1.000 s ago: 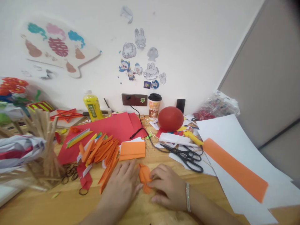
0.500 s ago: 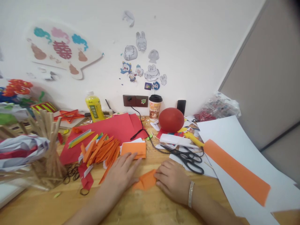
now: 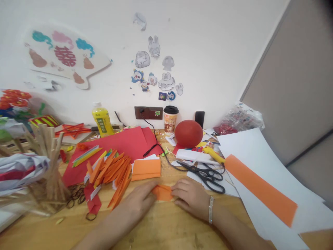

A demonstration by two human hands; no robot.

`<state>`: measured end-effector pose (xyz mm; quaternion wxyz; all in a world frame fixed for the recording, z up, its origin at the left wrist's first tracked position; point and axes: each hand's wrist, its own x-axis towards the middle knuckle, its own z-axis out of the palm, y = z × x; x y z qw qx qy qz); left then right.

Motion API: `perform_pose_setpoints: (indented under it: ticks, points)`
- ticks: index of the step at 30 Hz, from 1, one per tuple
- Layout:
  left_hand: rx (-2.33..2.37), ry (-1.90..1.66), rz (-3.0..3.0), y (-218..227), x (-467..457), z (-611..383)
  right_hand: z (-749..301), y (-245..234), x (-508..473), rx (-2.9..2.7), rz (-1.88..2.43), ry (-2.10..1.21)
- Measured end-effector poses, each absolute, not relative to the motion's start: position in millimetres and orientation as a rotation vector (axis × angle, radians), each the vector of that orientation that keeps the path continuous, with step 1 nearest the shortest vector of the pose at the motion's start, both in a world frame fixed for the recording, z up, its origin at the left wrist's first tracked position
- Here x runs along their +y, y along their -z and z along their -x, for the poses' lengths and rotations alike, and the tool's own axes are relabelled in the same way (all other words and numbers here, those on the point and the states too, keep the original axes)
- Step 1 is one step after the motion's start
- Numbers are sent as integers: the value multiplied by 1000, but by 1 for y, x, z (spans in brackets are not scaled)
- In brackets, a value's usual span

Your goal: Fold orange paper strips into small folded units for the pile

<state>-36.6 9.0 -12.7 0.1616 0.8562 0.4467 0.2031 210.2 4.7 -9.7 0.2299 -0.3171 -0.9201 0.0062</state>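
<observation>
A small piece of orange paper (image 3: pixel 162 192) lies on the wooden table (image 3: pixel 166 229) between my two hands. My left hand (image 3: pixel 139 202) rests on the table with its fingers stretched toward the paper's left edge, touching it. My right hand (image 3: pixel 191 197), a bracelet on its wrist, presses its curled fingertips on the paper's right side. A stack of orange paper rectangles (image 3: pixel 146 169) sits just beyond the left hand, and a heap of folded orange strips (image 3: pixel 111 172) lies further left.
Black scissors (image 3: pixel 206 175) lie right of the hands on white sheets (image 3: pixel 260 149) with a long orange strip (image 3: pixel 260 189). Behind are red paper (image 3: pixel 117 144), a red ball (image 3: pixel 188 133), a lidded cup (image 3: pixel 170 119), a yellow bottle (image 3: pixel 102 119) and a black cable. A bundle of wooden sticks (image 3: pixel 50 163) stands at left.
The orange piece, bunched up a second ago, was spread flat and now lies folded between the hands. Both hands have shifted slightly farther from me on the table.
</observation>
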Motion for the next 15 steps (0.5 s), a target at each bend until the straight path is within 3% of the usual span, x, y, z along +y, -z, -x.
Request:
perform_pose_setpoints:
  ticks: [7, 15]
  points:
    - [811, -665, -2823, 14, 12, 39, -206, 11, 8, -2522, 950, 22]
    - [950, -831, -2682, 2, 12, 18, -194, 14, 2, -2267, 1012, -157]
